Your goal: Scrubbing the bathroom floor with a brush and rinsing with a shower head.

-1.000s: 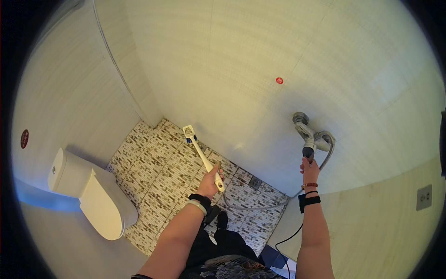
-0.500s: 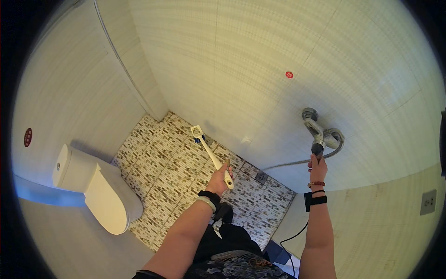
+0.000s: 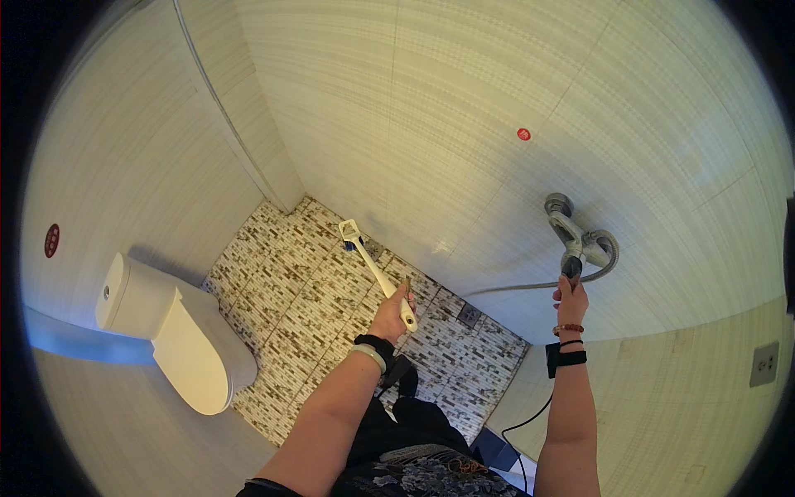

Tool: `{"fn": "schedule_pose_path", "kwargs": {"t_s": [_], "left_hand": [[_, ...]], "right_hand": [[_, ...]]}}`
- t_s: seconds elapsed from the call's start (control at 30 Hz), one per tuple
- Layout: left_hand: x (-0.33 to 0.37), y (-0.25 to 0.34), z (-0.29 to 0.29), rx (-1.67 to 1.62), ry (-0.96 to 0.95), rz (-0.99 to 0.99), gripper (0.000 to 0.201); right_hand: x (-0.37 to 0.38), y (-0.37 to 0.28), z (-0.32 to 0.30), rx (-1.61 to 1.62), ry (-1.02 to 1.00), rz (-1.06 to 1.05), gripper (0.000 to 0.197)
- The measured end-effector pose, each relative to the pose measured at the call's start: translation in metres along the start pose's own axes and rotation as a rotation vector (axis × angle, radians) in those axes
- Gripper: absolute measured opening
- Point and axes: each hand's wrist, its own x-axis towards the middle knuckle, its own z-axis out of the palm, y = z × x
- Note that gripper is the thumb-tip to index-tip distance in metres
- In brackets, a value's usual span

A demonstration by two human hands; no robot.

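My left hand (image 3: pixel 389 316), fingers closed, grips the lower handle of a white long-handled scrub brush (image 3: pixel 374 269). Its frame-shaped head points away from me above the floor, and blue bristles show beneath it. A small brownish piece sticks up by the fingers of that hand; what it is I cannot make out. On the right, my right hand (image 3: pixel 570 300) is closed around the dark lever (image 3: pixel 571 266) of a metal wall mixer tap (image 3: pixel 568 232). A grey flexible hose (image 3: pixel 602 263) loops beside the tap and runs down along the wall behind my right hand.
A white toilet (image 3: pixel 189 352) with its lid down stands at the left. Patterned tiles cover the floor (image 3: pixel 290 331), with a square drain (image 3: pixel 469 315) by the wall. A wall socket (image 3: pixel 763 364) is at far right; a black cable (image 3: pixel 530 418) hangs from my right wrist.
The view has shifted slightly, moving the wall and tap a little rightward in the picture. Both hands keep their grips, and the brush stays in nearly the same place.
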Motion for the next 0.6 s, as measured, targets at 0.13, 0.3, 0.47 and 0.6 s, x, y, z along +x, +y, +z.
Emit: {"fn": "schedule_pose_path", "kwargs": {"t_s": [0.13, 0.3, 0.47, 0.6], "left_hand": [[0.0008, -0.0012, -0.0026, -0.017, -0.008, 0.002, 0.015], [0.0035, -0.0051, -0.0066, -0.023, 0.048, -0.049, 0.017], [0.0076, -0.0067, -0.0070, -0.028, 0.043, -0.046, 0.018], [0.0063, -0.0040, -0.0002, -0.033, 0.045, -0.039, 0.018]], "right_hand": [[0.0033, 0.0029, 0.0002, -0.033, -0.014, 0.010, 0.023], [0.0044, 0.0042, 0.0023, 0.018, -0.001, -0.003, 0.026], [0.0056, 0.0047, 0.0025, -0.006, 0.019, -0.010, 0.027], [0.0067, 0.0065, 0.0006, -0.002, 0.004, 0.002, 0.025]]}}
